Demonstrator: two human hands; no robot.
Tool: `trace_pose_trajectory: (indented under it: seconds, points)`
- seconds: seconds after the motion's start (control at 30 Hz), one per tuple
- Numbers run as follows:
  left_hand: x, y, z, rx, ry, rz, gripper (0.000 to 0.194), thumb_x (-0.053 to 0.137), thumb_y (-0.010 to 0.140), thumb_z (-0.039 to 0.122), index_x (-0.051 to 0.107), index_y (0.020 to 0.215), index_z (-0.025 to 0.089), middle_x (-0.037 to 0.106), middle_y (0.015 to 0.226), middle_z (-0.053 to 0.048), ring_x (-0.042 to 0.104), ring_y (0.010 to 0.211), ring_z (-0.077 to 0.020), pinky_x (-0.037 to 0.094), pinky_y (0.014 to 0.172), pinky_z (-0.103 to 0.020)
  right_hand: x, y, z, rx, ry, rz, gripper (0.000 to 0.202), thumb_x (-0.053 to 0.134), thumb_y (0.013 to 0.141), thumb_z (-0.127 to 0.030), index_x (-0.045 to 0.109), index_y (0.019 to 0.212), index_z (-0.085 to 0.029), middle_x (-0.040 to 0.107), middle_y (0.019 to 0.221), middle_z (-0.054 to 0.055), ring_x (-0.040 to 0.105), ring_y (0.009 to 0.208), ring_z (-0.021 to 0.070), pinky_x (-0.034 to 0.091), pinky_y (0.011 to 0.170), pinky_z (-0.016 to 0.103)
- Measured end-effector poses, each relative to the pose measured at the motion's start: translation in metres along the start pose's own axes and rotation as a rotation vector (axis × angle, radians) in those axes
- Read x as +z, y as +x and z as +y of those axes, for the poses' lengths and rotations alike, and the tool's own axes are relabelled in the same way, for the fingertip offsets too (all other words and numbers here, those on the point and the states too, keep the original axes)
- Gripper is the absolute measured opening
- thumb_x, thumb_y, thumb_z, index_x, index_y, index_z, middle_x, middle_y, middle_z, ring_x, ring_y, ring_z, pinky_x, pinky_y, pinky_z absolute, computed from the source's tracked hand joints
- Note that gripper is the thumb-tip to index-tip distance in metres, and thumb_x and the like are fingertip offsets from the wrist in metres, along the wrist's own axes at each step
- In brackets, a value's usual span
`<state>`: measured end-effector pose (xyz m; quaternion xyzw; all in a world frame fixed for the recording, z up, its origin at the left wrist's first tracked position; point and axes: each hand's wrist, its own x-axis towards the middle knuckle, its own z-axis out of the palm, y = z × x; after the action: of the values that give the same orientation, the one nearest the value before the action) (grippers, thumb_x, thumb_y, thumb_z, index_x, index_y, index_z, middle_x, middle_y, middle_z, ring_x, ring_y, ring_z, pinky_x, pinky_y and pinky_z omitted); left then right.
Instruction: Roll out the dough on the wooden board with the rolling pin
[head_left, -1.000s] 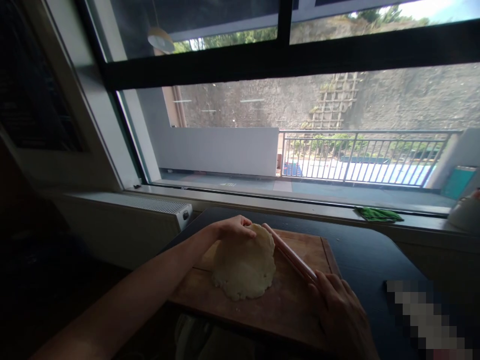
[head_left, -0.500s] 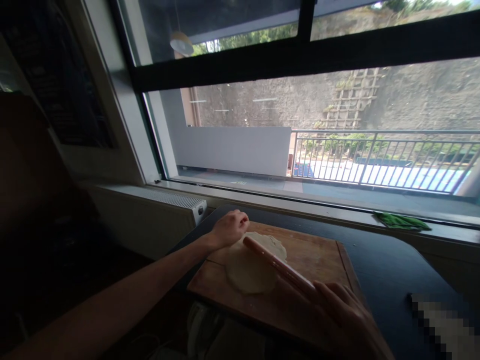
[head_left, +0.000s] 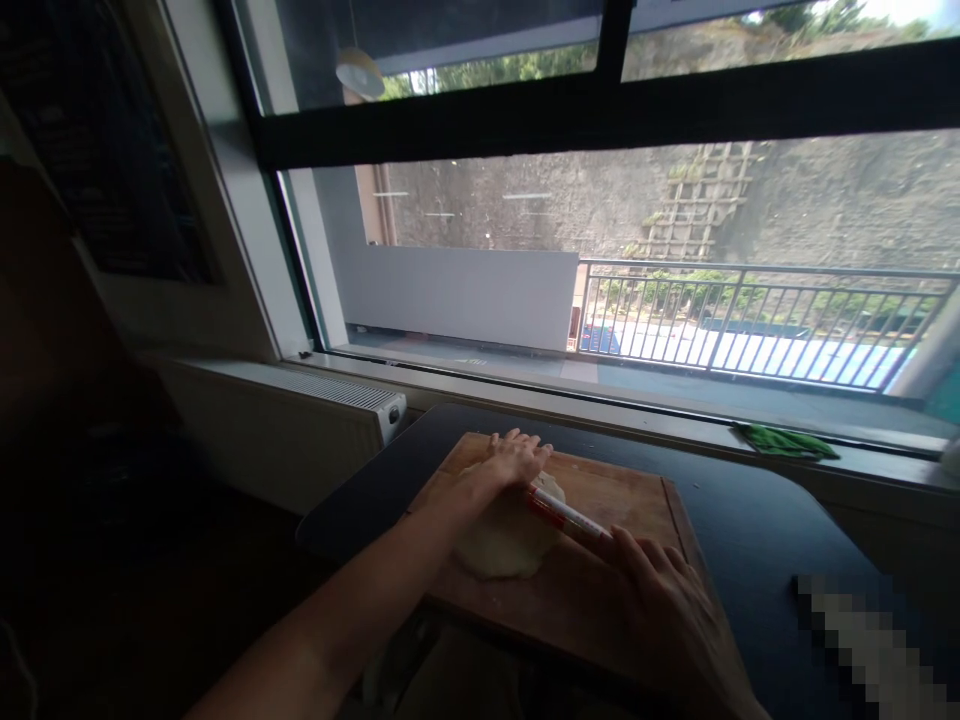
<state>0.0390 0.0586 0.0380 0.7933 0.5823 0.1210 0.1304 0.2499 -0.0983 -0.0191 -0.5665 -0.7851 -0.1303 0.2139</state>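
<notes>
A flattened sheet of pale dough point(head_left: 506, 545) lies on a wooden board point(head_left: 630, 490). Across its right part rests a slim rolling pin point(head_left: 570, 515) with a white and red printed label facing up. My right hand point(head_left: 660, 580) is closed on the near end of the pin, over the board's right side. My left hand point(head_left: 520, 457) is at the far end, fingers stretched out and slightly spread above the dough's far edge. Its palm covers the pin's far tip, and whether it presses on the pin is hidden. The left forearm hides the dough's left part.
The board sits on a dark table point(head_left: 765, 520) with rounded corners. A green cloth point(head_left: 784, 440) lies on the window sill point(head_left: 675, 425). To the left stands a white radiator point(head_left: 337, 400) below the window. A pixelated patch covers something at the table's lower right.
My left hand has moved right, from a fist left of the pin's far end to stretched fingers over it. The pin has turned so its label shows. My right hand stays on the near end.
</notes>
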Motion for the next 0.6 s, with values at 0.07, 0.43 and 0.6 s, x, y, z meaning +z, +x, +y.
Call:
trace_pose_trajectory:
  seconds: [0.07, 0.43, 0.6]
  points:
    - [0.003, -0.022, -0.011, 0.008, 0.090, -0.055, 0.050, 0.025, 0.090, 0.051, 0.049, 0.126, 0.026, 0.040, 0.139, -0.005, 0.024, 0.132, -0.0289, 0.009, 0.105, -0.057, 0.003, -0.010, -0.002, -0.016, -0.007, 0.018, 0.039, 0.043, 0.087, -0.027, 0.043, 0.127, -0.027, 0.060, 0.111, 0.002, 0.055, 0.096, 0.0188, 0.044, 0.080, 0.033]
    - [0.009, -0.010, -0.017, -0.016, 0.248, -0.051, 0.061, 0.012, 0.088, 0.059, 0.041, 0.131, 0.028, 0.035, 0.143, -0.004, 0.020, 0.134, -0.0280, 0.013, 0.104, -0.057, 0.001, 0.005, 0.004, 0.090, -0.006, -0.091, 0.036, 0.036, 0.089, -0.034, 0.050, 0.119, -0.019, 0.059, 0.114, 0.007, 0.053, 0.106, 0.0226, 0.032, 0.095, 0.042]
    - [0.006, 0.024, -0.003, -0.127, 0.209, -0.016, 0.060, 0.010, 0.089, 0.055, 0.044, 0.128, 0.024, 0.041, 0.138, -0.009, 0.021, 0.133, -0.0299, 0.016, 0.101, -0.059, 0.010, 0.009, 0.018, 0.130, -0.043, -0.089, 0.041, 0.034, 0.089, -0.039, 0.047, 0.123, -0.020, 0.056, 0.122, 0.007, 0.049, 0.113, 0.0239, 0.034, 0.094, 0.042]
